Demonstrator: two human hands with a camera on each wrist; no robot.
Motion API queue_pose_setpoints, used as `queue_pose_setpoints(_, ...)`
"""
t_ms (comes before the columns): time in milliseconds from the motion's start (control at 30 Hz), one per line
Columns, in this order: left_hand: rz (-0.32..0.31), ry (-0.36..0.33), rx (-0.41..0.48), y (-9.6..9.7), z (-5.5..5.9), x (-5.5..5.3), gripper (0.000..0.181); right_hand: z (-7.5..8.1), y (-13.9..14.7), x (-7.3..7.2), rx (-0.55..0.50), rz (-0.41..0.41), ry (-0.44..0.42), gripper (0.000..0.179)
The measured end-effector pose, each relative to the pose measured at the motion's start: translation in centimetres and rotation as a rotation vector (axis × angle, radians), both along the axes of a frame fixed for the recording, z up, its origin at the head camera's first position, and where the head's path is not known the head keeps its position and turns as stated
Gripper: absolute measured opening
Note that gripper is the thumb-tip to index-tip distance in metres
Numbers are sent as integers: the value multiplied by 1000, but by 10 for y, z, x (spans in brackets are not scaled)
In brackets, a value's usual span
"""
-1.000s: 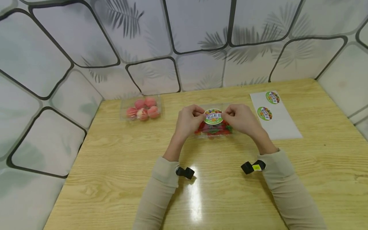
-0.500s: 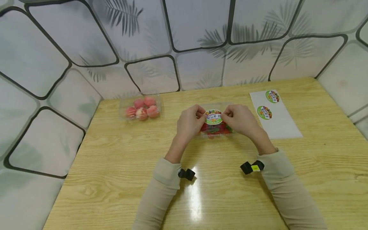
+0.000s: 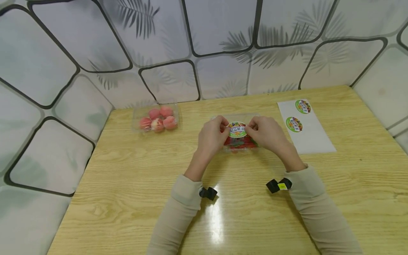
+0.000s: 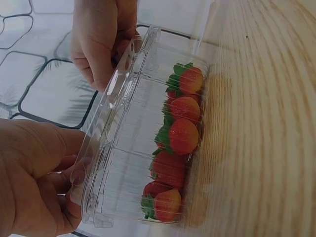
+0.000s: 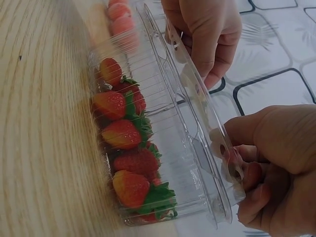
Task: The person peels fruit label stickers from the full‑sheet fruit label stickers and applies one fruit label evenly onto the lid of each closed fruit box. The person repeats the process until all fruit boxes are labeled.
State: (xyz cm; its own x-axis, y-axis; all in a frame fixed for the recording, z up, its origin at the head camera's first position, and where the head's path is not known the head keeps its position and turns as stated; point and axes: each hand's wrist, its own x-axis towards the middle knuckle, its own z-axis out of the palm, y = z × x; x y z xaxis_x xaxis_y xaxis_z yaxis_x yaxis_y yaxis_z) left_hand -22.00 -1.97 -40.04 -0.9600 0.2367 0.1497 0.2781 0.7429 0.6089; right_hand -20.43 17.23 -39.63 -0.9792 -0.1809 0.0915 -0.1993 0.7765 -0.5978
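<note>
An oval fruit sticker (image 3: 237, 130) with a green border lies against or just over the lid of a clear plastic clamshell box (image 4: 133, 123); I cannot tell if it is stuck down. Several red strawberries (image 5: 123, 133) with green leaves sit inside the box. My left hand (image 3: 213, 134) pinches the sticker's left edge between thumb and fingers. At its right edge my right hand (image 3: 267, 132) does the same. Both wrist views look through the box's side, with the hands at lid height and the fingertips partly hidden.
Another clear box (image 3: 137, 122) of pink peaches (image 3: 157, 124) stands at the back left of the wooden table (image 3: 127, 198). On the right lies a white backing sheet (image 3: 313, 141) with two more stickers (image 3: 294, 124). A patterned wall (image 3: 223, 76) borders the back.
My left hand has shifted very slightly to the right. Both hands stay at the sticker's edges, and the sticker has barely moved.
</note>
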Motion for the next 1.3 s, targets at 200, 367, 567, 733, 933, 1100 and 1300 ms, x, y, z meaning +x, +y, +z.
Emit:
queue_pose_setpoints(200, -4, 3, -9, 1, 0, 0, 10, -1, -2, -1, 14, -12, 0, 20)
queue_pose_setpoints(367, -13, 19, -21, 2, -1, 0, 10, -1, -3, -1, 34, -22, 6, 20)
queue_pose_setpoints(567, -8, 26, -20, 2, -2, -1, 9, 0, -3, -2, 49, -32, -1, 20)
queue_pose_setpoints(733, -8, 24, -17, 1, -3, -2, 8, 1, -4, -2, 51, -38, -2, 20)
queue_pose_setpoints(933, -4, 17, -31, 1, -2, -2, 7, 3, -5, -1, 46, -37, 0, 20)
queue_pose_setpoints(1100, -6, 11, -39, 1, -2, -3, 9, 1, -4, -1, 40, -34, -2, 20)
queue_pose_setpoints(1300, -7, 23, -41, 1, -4, -3, 9, -1, -4, -3, 34, -24, -5, 20)
